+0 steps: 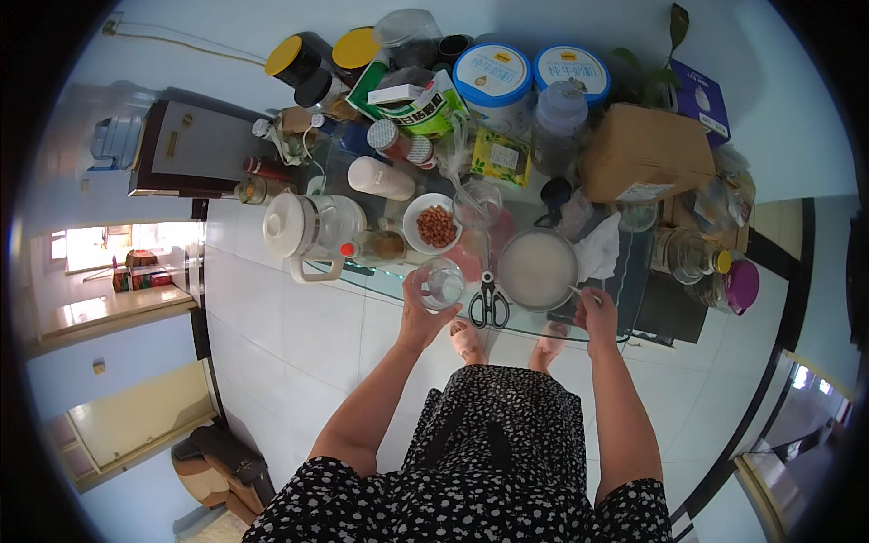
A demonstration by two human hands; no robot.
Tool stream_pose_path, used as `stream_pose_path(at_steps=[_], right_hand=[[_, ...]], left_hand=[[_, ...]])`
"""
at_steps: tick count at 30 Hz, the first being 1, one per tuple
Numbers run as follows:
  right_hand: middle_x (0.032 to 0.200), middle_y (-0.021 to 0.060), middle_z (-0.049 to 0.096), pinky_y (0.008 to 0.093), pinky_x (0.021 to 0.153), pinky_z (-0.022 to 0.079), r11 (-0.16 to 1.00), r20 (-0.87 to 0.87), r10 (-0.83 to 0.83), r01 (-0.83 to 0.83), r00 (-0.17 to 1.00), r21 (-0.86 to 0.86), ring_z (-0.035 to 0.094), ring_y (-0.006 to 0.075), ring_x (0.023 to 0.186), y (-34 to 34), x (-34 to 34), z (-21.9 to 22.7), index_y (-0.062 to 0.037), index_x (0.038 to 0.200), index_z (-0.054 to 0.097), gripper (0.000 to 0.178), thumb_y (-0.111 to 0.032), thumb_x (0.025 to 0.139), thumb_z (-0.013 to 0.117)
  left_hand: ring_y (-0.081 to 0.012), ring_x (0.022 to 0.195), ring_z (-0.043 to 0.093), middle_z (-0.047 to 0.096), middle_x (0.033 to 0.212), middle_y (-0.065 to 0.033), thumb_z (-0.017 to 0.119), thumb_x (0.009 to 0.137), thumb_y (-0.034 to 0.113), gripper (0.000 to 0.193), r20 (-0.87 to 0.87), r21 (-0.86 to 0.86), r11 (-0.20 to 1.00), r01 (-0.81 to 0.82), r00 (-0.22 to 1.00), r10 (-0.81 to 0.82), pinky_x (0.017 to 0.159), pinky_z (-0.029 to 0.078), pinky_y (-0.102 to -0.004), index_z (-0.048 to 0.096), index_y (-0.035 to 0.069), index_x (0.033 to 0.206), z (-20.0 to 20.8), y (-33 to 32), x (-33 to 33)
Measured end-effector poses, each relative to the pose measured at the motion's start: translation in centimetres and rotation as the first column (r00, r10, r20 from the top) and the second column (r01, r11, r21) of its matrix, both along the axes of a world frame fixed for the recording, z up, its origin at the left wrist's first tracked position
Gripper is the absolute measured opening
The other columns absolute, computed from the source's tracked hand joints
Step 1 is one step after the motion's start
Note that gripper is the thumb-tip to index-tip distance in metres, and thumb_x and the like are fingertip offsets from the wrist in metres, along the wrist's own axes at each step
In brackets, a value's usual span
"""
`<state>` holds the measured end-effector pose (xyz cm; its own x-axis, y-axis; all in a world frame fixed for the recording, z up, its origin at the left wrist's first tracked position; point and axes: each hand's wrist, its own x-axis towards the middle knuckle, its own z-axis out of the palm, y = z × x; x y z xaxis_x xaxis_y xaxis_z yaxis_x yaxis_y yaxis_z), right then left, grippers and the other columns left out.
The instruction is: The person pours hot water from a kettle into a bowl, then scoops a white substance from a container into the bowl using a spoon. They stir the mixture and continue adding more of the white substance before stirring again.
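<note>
Two hands at the glass surface (632, 271): the left hand (425, 317) wraps its fingers around a clear cup (444, 286), beside the scissors (489, 309); the right hand's (596, 315) fingers pinch a thin utensil (574, 289) at the wide bowl (501, 271). Pale contents already lie there; whether stirring is finished cannot be told. Peanuts (436, 226) sit apart, unmixed.
</note>
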<state>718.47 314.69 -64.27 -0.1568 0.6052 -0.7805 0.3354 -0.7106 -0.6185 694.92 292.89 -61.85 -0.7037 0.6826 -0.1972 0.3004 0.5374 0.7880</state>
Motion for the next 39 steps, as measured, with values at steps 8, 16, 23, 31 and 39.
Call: stream_pose_path(at_steps=[8, 16, 23, 31, 39], right_hand=[[0.096, 0.0055, 0.058, 0.0286, 0.059, 0.051, 1.000, -0.007, -0.001, 0.001, 1.000, -0.008, 0.059, 0.0136, 0.074, 0.3, 0.8, 1.4, -0.0090, 0.124, 0.047, 0.045, -0.033, 0.088, 0.061], [0.103, 0.0033, 0.054, 0.0286, 0.064, 0.048, 0.986, -0.028, -0.161, 0.163, 0.986, 0.046, 0.055, 0.0132, 0.083, 0.1, 3.5, 4.6, -0.0140, 0.127, 0.044, 0.045, -0.036, 0.090, 0.058], [0.094, 0.0012, 0.056, 0.0235, 0.063, 0.045, 0.980, -0.223, 0.064, -0.019, 0.973, 0.197, 0.054, 0.0091, 0.077, 2.6, -0.5, 9.1, -0.0085, 0.113, 0.054, 0.025, -0.024, 0.093, 0.055], [0.080, -0.0018, 0.056, 0.0196, 0.062, 0.042, 0.848, -0.302, 0.412, -0.241, 0.860, 0.472, 0.050, 0.0046, 0.071, 4.8, -7.6, 13.4, -0.0033, 0.102, 0.059, 0.014, -0.011, 0.091, 0.055], [0.089, 0.0011, 0.058, 0.0215, 0.067, 0.045, 0.803, -0.168, 0.394, -0.250, 0.903, 0.540, 0.053, 0.0071, 0.079, 4.1, -8.6, 13.9, -0.0028, 0.106, 0.059, 0.017, -0.011, 0.091, 0.057]], left_hand=[[-0.0261, 0.119, 0.043, 0.037, 0.131, -0.0146, 0.080, 0.064, 0.011, 0.089, -0.005, 0.085, 0.980, -0.180, 0.984, 0.181, 0.094, 0.045, -0.0365, 0.025, 0.003, 0.133, -3.2, -0.3, -0.6], [-0.0274, 0.128, 0.035, 0.030, 0.138, -0.0120, 0.079, 0.065, 0.002, 0.089, 0.135, 0.203, 0.943, -0.266, 0.961, 0.242, 0.101, 0.039, -0.0432, 0.021, 0.007, 0.134, -4.6, 0.7, 0.1], [-0.0309, 0.131, 0.032, 0.025, 0.140, -0.0153, 0.079, 0.066, 0.003, 0.096, 0.046, 0.081, 0.963, -0.259, 0.966, 0.256, 0.103, 0.038, -0.0427, 0.015, 0.005, 0.138, -3.9, -1.2, 0.4], [-0.0301, 0.115, 0.044, 0.035, 0.129, -0.0190, 0.067, 0.070, -0.004, 0.065, -0.282, 0.266, 0.949, -0.170, 0.928, 0.246, 0.093, 0.045, -0.0361, 0.037, 0.002, 0.128, 7.8, -0.1, -1.3], [-0.0464, 0.134, 0.019, 0.016, 0.147, -0.0231, 0.076, 0.068, 0.027, 0.092, -0.514, -0.031, 0.893, 0.448, 0.760, -0.399, 0.106, 0.030, -0.0487, 0.023, 0.010, 0.142, 12.9, 24.8, -13.8]])
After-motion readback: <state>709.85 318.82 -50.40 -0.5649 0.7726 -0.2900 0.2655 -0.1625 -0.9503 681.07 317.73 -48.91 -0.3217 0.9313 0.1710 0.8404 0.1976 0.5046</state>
